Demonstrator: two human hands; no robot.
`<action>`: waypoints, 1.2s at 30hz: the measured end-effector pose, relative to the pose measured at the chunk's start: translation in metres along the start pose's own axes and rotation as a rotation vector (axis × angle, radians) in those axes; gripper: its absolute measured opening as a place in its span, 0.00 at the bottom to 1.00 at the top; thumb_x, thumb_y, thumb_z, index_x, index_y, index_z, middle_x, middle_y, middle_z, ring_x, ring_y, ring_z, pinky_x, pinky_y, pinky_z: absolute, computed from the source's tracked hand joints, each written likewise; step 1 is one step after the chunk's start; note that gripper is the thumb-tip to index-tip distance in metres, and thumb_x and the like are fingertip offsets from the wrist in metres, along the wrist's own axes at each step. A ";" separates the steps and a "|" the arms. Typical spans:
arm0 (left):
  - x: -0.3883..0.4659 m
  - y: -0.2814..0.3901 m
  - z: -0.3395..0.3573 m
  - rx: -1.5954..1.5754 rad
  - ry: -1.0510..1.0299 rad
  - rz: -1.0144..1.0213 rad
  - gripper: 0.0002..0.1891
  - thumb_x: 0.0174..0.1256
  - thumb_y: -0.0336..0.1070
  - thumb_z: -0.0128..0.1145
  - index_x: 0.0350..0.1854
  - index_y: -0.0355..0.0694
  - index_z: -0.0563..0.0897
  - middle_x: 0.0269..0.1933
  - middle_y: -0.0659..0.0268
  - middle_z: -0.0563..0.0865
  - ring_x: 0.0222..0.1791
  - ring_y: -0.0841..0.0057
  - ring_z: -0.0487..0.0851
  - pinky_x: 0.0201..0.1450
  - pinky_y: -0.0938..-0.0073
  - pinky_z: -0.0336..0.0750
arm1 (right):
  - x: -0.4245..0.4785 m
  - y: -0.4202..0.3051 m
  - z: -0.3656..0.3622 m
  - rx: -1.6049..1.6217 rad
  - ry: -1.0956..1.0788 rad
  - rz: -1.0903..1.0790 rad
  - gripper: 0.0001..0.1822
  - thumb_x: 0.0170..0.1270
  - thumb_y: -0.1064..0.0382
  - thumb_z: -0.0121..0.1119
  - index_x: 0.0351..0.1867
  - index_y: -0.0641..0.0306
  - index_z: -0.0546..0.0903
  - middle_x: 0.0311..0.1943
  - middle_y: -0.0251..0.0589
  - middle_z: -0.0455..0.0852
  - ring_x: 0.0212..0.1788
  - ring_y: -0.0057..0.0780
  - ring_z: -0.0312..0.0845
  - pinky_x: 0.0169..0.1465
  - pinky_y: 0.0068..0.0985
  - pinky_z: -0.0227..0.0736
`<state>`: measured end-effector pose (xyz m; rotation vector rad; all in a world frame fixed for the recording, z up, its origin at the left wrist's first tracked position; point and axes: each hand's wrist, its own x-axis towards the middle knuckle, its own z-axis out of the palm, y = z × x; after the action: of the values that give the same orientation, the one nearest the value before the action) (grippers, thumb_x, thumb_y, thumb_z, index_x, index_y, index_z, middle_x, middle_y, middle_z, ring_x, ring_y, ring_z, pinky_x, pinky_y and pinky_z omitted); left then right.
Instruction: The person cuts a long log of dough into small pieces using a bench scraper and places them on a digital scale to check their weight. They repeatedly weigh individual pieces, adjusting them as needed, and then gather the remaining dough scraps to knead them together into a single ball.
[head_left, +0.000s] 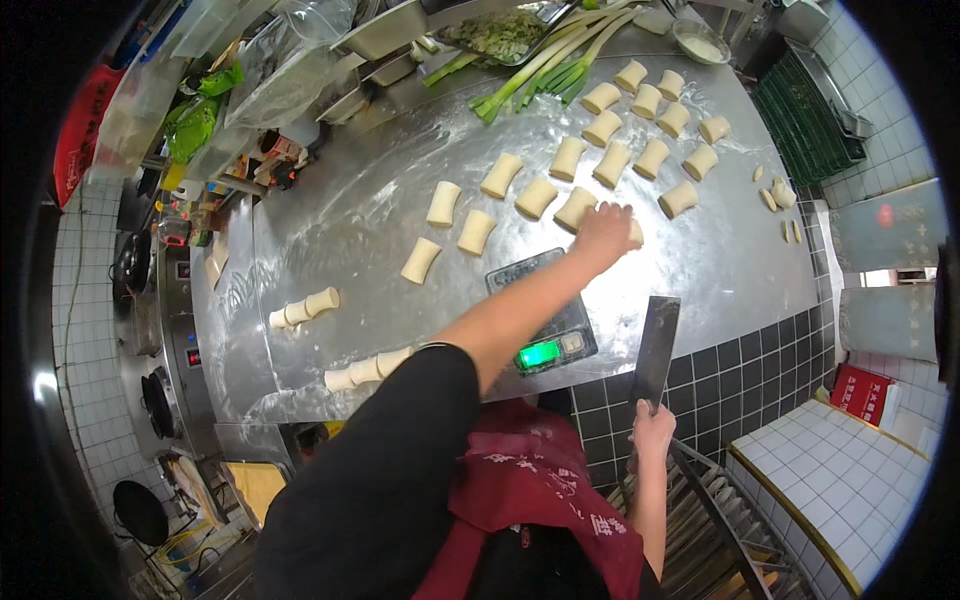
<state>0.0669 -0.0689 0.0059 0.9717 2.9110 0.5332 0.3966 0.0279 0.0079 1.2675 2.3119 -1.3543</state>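
My left hand (604, 234) reaches over the scale onto the steel table, fingers closed around a dough piece (637, 234). Most of that piece is hidden under the fingers. Touching or just behind the hand lies another cut dough piece (576, 208). My right hand (653, 427) grips a broad-bladed knife (655, 341) by its handle, at the table's front edge with the blade pointing away from me. Under my left forearm sits a digital kitchen scale (537, 330) with a lit green display. Several short dough cylinders (535, 197) are spread across the floured surface.
Joined dough pieces (305, 307) lie at the left, and another row (367, 370) is partly behind my sleeve. Green onions (559, 64), a tray of chopped vegetables (499, 34) and a bowl of white contents (701, 41) stand at the back. Dough scraps (782, 193) lie at right.
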 end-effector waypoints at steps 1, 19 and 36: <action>0.001 -0.002 -0.037 -0.172 -0.086 -0.213 0.21 0.55 0.43 0.65 0.50 0.39 0.81 0.46 0.56 0.84 0.49 0.60 0.80 0.51 0.58 0.74 | 0.001 0.003 0.001 -0.005 0.003 0.006 0.16 0.66 0.60 0.61 0.25 0.73 0.77 0.14 0.40 0.77 0.13 0.29 0.75 0.16 0.28 0.71; -0.178 -0.178 -0.125 -0.108 0.102 -0.629 0.31 0.51 0.38 0.69 0.55 0.28 0.74 0.53 0.45 0.81 0.53 0.49 0.80 0.55 0.54 0.75 | -0.036 -0.048 0.008 0.063 -0.030 -0.002 0.12 0.68 0.62 0.58 0.33 0.72 0.80 0.14 0.33 0.74 0.13 0.20 0.68 0.17 0.24 0.67; -0.313 -0.205 -0.118 0.384 -0.319 0.439 0.26 0.64 0.31 0.49 0.68 0.47 0.69 0.71 0.59 0.69 0.67 0.57 0.71 0.74 0.57 0.61 | -0.113 -0.119 0.113 -0.198 -0.410 -0.356 0.15 0.67 0.57 0.58 0.36 0.70 0.82 0.27 0.62 0.82 0.34 0.61 0.80 0.37 0.45 0.73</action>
<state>0.1847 -0.4426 0.0244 1.5872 2.5570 -0.1822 0.3499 -0.1528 0.0782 0.4773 2.3598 -1.2895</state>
